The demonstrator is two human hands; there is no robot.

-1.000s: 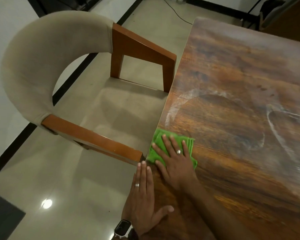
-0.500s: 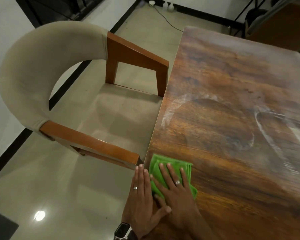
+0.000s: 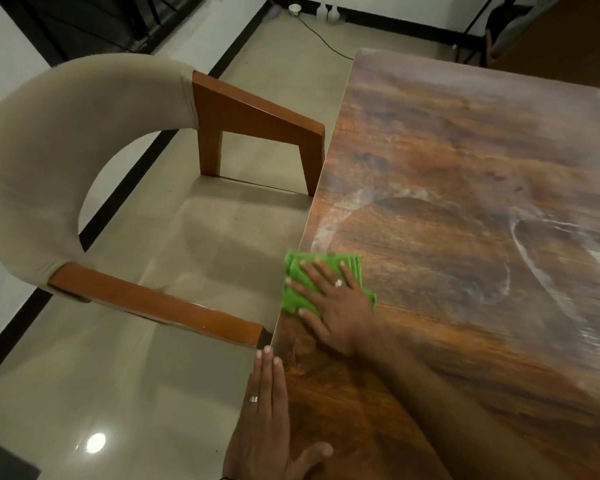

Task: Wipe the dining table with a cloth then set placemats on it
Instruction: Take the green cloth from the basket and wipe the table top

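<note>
Right hand [image 3: 340, 306] laid flat, fingers spread, pressed on folded green cloth [image 3: 300, 282] at left edge of wooden worktop [image 3: 465, 168]. Left hand [image 3: 267, 420] flat, fingers straight and together, set along same edge nearer camera, clear of cloth. Pale smears [image 3: 336, 216] seen beyond cloth. Armchair [image 3: 66, 150] drawn up beside edge.

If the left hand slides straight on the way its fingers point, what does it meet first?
Probably the chair armrest: the left hand lies flat along the table edge, fingertips just short of the armrest's end. Depth is unclear; it might slip past.
</note>
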